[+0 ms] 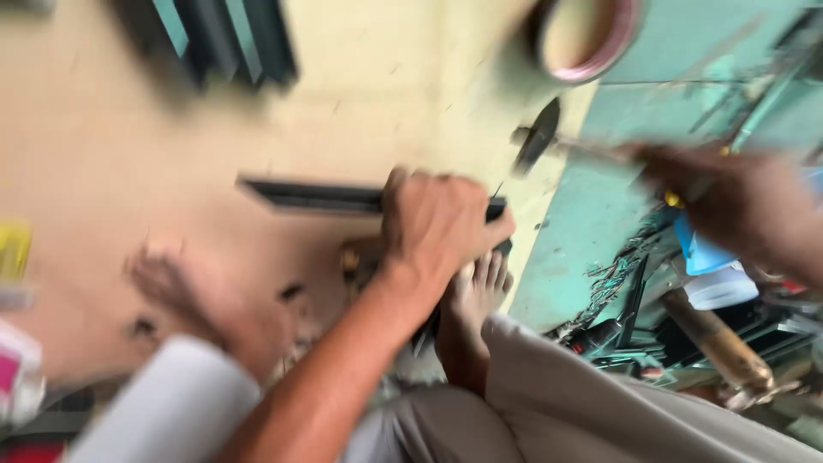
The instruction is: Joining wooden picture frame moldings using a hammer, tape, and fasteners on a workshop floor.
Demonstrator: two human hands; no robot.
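Both hands were in view, though motion blur limited detail. The left hand was closed, knuckles up, gripping a dark flat metal bar that lay across the tan floor. Its forearm ran down and left toward the lower edge of the view. The right hand was raised at the right side, fingers closed around the handle of a hammer-like tool, whose dark head hung above the right end of the bar; the tool was heavily blurred and its exact kind could not be told.

A bare foot rested just below the left hand, touching the bar's near edge, with a grey trouser leg behind it. A second bare foot sat to the left, on the floor. A roll of tape was at the top edge. To the right, on a green surface, lay a clutter of metal scraps, a blue-and-white container and a brown cylindrical handle. Dark slatted pieces stood at upper left.
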